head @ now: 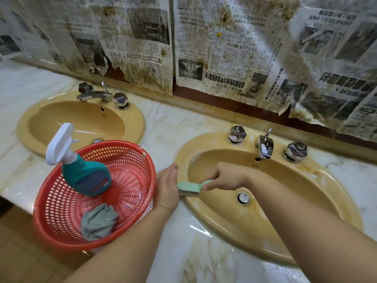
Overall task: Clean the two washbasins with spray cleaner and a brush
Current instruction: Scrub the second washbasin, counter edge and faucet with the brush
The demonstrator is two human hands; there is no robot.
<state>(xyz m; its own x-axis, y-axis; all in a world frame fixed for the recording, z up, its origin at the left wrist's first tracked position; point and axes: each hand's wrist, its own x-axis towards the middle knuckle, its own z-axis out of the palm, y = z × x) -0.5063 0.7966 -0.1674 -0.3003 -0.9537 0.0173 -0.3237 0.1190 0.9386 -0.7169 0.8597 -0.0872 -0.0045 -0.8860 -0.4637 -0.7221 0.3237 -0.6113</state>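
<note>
Your right hand (pixel 225 176) grips the handle of the green brush (pixel 190 187), fingers curled round it, and the brush head lies on the near-left rim of the right washbasin (pixel 306 193), bristles down. Your left hand (pixel 167 186) rests flat on the marble counter (pixel 169 127) with straight, relaxed fingers, holding nothing — it sits between the red basket (pixel 142 158) and the basin rim, its fingertips just beside the rim.

The right washbasin is ochre, with a chrome drain (pixel 243 197) at the bottom of the bowl and a spout (pixel 264 147) flanked by two faceted knobs, all flecked with white foam. The left washbasin (pixel 81 119) lies well apart along the counter, its tap (pixel 95 94) facing the bowl.

The spray cleaner (pixel 81 170) — a teal bottle with a white trigger head — leans inside the red basket, and a grey cloth (pixel 99 221) lies crumpled at the basket's near side. Stained, torn newspaper (pixel 224 48) covers the wall behind both basins.
</note>
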